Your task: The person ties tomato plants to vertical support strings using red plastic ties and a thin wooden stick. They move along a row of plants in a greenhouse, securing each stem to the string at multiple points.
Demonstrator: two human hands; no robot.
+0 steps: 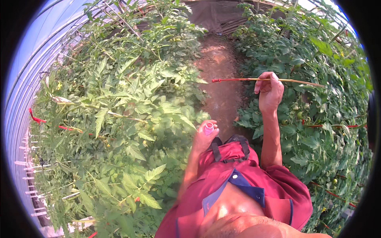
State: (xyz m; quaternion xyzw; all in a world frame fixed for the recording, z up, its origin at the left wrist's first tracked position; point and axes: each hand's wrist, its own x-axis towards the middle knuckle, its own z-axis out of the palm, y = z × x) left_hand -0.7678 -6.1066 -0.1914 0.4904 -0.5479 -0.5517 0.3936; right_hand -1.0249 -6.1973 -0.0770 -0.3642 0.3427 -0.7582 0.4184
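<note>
My right hand (270,90) is raised over the edge of the right-hand plant row and pinches a thin stick (244,79) lying nearly level. The stick's left part is red, with a small red knob at its tip over the soil path; its other end is straw-coloured. Lower and to the left, close to my waist, my left hand (207,132) is closed around a small bottle (209,128) with an open round mouth, pink-red inside. The stick and the bottle are apart. Leafy tomato plants (154,104) stand beside my left hand.
A narrow soil path (220,68) runs ahead between the rows. More tomato plants (309,113) with green fruit stand on the right. Red ties (37,119) hang among the stems on both sides. Greenhouse hoops and plastic film (38,44) curve along the left.
</note>
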